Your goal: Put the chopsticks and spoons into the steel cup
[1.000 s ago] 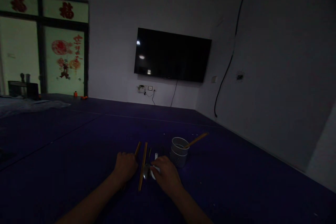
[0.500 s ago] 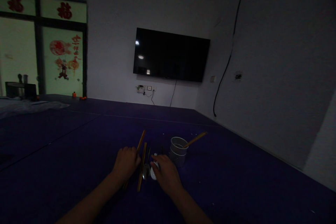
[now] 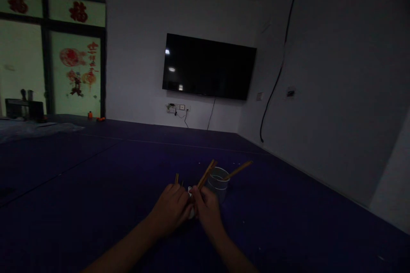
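My left hand point(image 3: 171, 210) and my right hand point(image 3: 207, 208) are pressed close together on the dark purple surface point(image 3: 96, 187). A wooden chopstick point(image 3: 206, 174) rises from between them and slants up to the right, its tip over the rim of a grey cup point(image 3: 218, 184). My left hand is closed on its lower end. The fingers of my right hand are curled beside it, over a small white piece point(image 3: 190, 189) that is mostly hidden. Another wooden stick point(image 3: 238, 169) leans out of the cup to the right. The tip of one more chopstick point(image 3: 176, 178) shows beyond my left hand.
The purple surface stretches far to the left and back. A black TV point(image 3: 208, 67) hangs on the white wall, with sockets point(image 3: 177, 107) below it. Glass doors with red paper decorations point(image 3: 77, 72) stand at the left. A black cable point(image 3: 278, 72) runs down the right wall.
My left hand has lifted a chopstick off the surface and swung it right, toward the cup. It now lies against my right hand, hiding the metal spoon and most of the white piece.
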`<state>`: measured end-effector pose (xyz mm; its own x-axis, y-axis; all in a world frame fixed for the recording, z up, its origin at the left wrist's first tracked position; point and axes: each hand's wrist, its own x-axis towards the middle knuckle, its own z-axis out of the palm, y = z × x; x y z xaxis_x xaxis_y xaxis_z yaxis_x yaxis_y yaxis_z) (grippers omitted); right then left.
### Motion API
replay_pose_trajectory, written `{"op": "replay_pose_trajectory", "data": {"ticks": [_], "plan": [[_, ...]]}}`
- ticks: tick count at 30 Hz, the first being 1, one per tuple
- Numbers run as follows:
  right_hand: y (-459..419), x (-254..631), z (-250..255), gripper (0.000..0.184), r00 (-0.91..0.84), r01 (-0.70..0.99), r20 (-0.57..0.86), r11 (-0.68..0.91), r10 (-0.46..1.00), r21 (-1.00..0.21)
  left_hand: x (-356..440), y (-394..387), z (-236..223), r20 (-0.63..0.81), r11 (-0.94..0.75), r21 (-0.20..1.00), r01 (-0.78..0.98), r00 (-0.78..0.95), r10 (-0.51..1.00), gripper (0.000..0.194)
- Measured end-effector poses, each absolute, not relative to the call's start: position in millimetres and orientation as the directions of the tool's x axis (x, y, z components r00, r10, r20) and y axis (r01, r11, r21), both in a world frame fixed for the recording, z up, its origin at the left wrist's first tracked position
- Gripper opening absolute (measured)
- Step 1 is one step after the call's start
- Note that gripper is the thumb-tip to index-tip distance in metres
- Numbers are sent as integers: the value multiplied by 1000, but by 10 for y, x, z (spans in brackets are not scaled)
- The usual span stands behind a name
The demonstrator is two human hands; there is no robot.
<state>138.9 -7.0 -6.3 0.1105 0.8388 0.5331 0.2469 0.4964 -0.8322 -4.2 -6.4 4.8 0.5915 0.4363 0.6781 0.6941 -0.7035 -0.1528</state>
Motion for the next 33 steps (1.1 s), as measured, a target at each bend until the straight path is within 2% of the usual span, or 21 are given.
{"op": "replay_pose_trajectory", "data": {"ticks": [4, 7, 9, 12, 17, 23, 33], "plan": [[-169, 1590, 97, 47, 397, 407, 665, 528, 633, -746, -115, -39, 31, 730, -718, -125, 684, 554, 401, 29], [-192, 1842, 246, 52, 589, 536, 711, 473, 385, -700, -162, 43, -24, 741, -691, -32, 722, 481, 469, 37], [-169, 2004, 325, 55, 620, 601, 737, 440, 270, -667, -181, 106, -65, 727, -648, 40, 760, 423, 541, 41], [-99, 2187, 389, 58, 623, 689, 762, 338, 178, -641, -194, 171, -99, 673, -580, 134, 803, 356, 649, 46], [19, 2303, 373, 63, 523, 790, 807, 199, 274, -580, -198, 194, -98, 602, -524, 198, 829, 319, 732, 51], [114, 2309, 292, 64, 415, 828, 815, 205, 403, -523, -199, 214, -126, 565, -523, 224, 823, 328, 757, 53], [259, 2378, 186, 62, 321, 871, 814, 187, 483, -454, -202, 245, -141, 542, -510, 234, 828, 324, 775, 52]]}}
